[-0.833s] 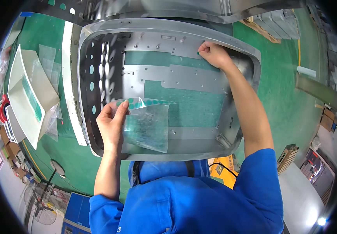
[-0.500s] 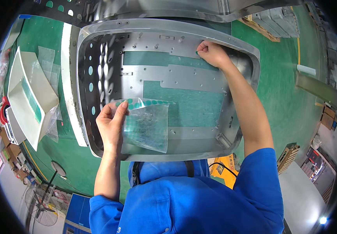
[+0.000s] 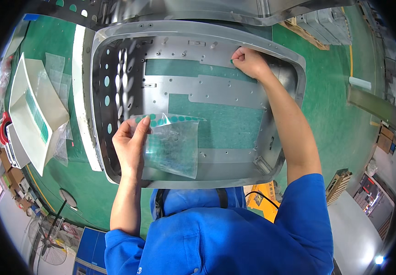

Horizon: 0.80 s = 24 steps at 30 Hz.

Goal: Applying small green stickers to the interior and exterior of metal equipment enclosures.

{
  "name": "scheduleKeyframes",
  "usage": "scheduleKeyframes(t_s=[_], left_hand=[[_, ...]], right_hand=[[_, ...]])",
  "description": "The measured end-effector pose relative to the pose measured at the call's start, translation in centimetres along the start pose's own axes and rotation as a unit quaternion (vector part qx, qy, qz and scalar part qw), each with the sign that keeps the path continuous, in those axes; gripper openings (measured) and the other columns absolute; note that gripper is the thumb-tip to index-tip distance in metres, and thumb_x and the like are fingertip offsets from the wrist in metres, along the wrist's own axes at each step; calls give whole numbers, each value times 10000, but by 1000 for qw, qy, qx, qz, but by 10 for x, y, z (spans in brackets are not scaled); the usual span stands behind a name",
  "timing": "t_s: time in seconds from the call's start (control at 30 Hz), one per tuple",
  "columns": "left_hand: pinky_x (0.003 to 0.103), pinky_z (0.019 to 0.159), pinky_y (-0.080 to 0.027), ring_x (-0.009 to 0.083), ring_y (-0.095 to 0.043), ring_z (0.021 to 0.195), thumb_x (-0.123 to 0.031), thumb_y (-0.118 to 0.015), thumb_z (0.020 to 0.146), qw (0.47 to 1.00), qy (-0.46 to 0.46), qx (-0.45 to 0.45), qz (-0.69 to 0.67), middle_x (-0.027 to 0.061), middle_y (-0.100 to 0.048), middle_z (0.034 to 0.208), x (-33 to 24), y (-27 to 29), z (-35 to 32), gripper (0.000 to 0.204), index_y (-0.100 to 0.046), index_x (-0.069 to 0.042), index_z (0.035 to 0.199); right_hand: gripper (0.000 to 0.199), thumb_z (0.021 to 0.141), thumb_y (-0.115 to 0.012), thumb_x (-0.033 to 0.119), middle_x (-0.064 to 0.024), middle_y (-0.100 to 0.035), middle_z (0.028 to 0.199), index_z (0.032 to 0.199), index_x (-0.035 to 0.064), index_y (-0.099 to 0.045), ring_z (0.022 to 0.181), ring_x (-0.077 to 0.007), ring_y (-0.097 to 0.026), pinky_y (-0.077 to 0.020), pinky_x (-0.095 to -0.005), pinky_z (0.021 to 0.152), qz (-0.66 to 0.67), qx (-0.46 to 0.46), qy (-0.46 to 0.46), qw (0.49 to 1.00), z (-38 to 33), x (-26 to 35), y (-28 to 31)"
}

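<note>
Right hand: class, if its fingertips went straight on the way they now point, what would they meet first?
The right hand pinches a small green dot at the upper band of the grey metal panel. Its fingertips point up-left onto that band, so they would probably meet the panel surface first; depth is unclear.

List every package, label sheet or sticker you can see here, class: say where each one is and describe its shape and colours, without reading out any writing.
Clear backing sheet: held in the left hand, rectangular, with a row of round green stickers along its top.
Green sticker: small, at the right hand fingers, against the grey metal panel.
White tray: far left, angular, holding a sheet of green dots.
Clear plastic bags: beside the tray, flat.
</note>
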<state>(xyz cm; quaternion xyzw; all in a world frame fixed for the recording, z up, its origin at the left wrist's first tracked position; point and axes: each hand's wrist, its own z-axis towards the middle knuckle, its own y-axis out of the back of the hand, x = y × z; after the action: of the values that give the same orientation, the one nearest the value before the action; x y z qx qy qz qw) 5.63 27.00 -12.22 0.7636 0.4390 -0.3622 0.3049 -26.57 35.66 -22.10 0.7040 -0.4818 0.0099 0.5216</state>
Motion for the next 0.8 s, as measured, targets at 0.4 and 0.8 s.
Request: scheduleKeyframes(t_s=[0.4,0.8], left_hand=[[166,454,-236,6,-350,484,-173,-668,769,1000,-12,3,-4,-29,-541,594,2,0,-1,192,-573,-36,674],[188,437,-355,53,-479,481,-130,-647,787,997,-38,54,-45,17,-564,592,-12,9,-27,151,-562,-21,725]], right_hand=[[264,695,-487,23,-123,-538,926,931,46,-603,801,-269,-554,-454,-324,717,-69,-160,111,978,-33,2,-14],[430,756,-481,33,-122,-508,928,1179,-28,-427,857,-253,-514,-419,-324,759,-319,-175,85,928,-65,30,-50]])
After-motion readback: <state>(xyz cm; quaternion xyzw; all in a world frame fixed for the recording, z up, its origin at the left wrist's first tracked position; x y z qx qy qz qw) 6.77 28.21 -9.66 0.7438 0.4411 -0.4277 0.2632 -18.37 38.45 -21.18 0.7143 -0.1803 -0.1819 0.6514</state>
